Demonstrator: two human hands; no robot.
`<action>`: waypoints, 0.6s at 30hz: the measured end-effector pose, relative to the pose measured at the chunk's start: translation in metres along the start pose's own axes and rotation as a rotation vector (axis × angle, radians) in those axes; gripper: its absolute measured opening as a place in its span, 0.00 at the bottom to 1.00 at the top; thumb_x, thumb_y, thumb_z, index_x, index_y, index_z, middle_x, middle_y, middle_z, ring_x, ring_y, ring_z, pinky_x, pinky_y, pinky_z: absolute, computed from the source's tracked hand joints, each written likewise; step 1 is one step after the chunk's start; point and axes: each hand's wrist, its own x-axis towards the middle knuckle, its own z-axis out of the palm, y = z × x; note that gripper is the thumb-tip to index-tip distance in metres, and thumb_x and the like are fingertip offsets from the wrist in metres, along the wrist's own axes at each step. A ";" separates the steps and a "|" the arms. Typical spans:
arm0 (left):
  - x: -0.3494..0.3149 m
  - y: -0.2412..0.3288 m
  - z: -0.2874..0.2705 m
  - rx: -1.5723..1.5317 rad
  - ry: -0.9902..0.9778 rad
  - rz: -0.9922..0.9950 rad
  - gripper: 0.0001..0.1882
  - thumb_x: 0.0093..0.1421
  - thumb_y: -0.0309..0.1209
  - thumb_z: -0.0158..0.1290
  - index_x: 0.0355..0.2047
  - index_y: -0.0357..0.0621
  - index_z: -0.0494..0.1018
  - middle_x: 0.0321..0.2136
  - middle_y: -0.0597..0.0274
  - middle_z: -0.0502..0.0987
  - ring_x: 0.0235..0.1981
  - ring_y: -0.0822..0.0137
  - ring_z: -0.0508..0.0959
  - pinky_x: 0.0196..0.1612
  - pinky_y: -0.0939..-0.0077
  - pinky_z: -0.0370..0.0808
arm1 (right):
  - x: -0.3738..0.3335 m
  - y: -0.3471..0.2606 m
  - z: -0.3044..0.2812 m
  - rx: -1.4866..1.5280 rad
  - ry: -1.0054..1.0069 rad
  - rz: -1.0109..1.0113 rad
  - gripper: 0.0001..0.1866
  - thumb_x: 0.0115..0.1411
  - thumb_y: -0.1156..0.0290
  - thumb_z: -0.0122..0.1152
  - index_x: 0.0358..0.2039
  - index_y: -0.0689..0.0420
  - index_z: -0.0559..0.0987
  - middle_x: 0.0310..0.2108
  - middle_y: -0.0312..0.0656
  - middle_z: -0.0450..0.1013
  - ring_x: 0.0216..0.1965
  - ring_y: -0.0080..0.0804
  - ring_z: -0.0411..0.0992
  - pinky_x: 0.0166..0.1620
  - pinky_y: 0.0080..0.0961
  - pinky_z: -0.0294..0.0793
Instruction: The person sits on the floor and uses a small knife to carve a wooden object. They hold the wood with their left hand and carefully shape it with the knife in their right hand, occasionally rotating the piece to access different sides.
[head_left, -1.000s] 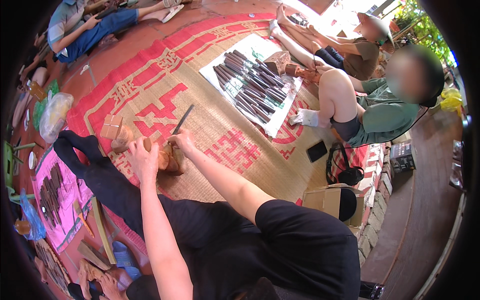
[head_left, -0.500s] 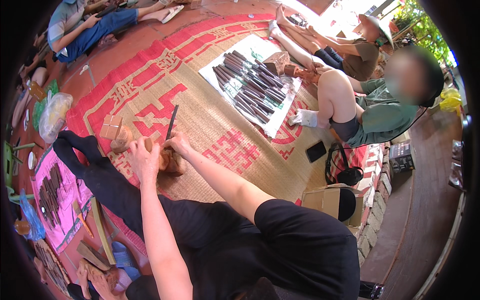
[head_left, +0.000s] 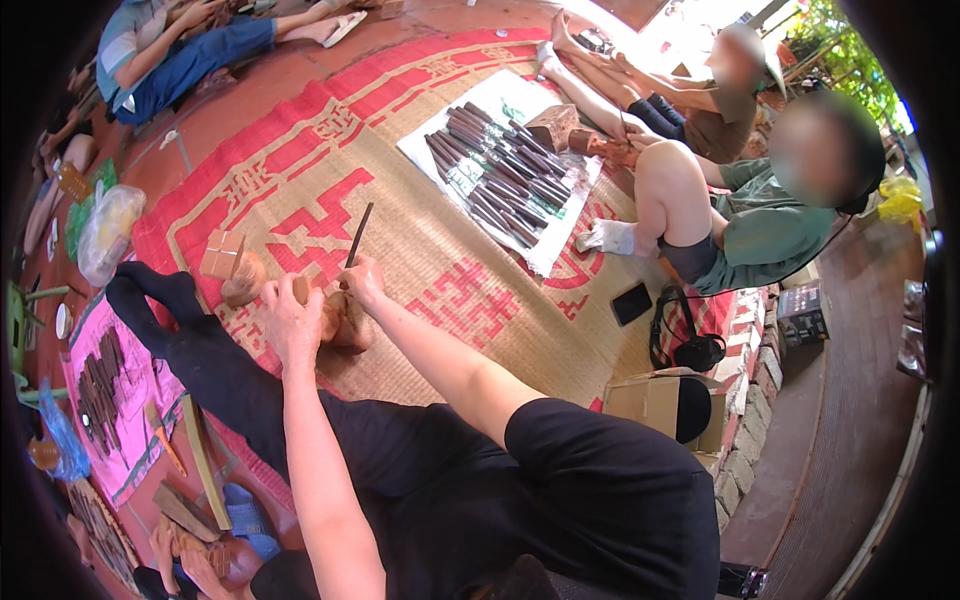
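Note:
My left hand (head_left: 292, 325) grips a small brown wooden piece (head_left: 301, 289) with a rounded end. In my right hand (head_left: 364, 281) is a dark, slim file (head_left: 360, 236), its free end pointing up and away from me. Both hands work close together over a reddish-brown wooden block (head_left: 348, 332) on the mat, just past my thigh. Part of the block is hidden by my fingers. Just beyond my left hand stands another rounded wooden block (head_left: 245, 283), beside a pale brown box-shaped piece (head_left: 222, 254).
A red and straw woven mat (head_left: 410, 230) lies under the work. Dark sticks (head_left: 500, 165) lie in rows on a white sheet; more rest on pink cloth (head_left: 135, 400). To the right are a phone (head_left: 632, 303), headphones (head_left: 698, 350) and a cardboard box (head_left: 640, 410). Co-workers sit around.
My right hand has shifted slightly, and the file's free end has swung to the right. My left hand stays nearly in place. At the upper left, a co-worker's hands have moved up.

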 end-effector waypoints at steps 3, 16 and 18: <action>0.002 -0.001 -0.001 -0.042 -0.018 -0.027 0.20 0.49 0.40 0.54 0.43 0.50 0.69 0.41 0.57 0.66 0.41 0.48 0.69 0.42 0.55 0.70 | -0.004 -0.006 0.000 -0.017 -0.010 -0.041 0.07 0.37 0.75 0.64 0.20 0.61 0.77 0.18 0.41 0.74 0.23 0.29 0.73 0.28 0.25 0.71; 0.002 -0.006 0.003 0.079 0.034 0.101 0.20 0.48 0.41 0.55 0.40 0.48 0.70 0.39 0.55 0.68 0.43 0.54 0.70 0.45 0.60 0.68 | 0.017 0.022 0.009 -0.078 -0.066 -0.149 0.10 0.38 0.69 0.62 0.24 0.58 0.80 0.23 0.45 0.75 0.27 0.38 0.73 0.33 0.33 0.70; 0.000 -0.010 0.001 0.032 0.075 0.081 0.21 0.47 0.40 0.55 0.41 0.49 0.70 0.40 0.55 0.68 0.44 0.51 0.70 0.44 0.58 0.70 | -0.008 -0.001 0.023 0.115 -0.237 -0.002 0.09 0.42 0.70 0.61 0.25 0.60 0.79 0.23 0.44 0.76 0.27 0.34 0.73 0.33 0.33 0.72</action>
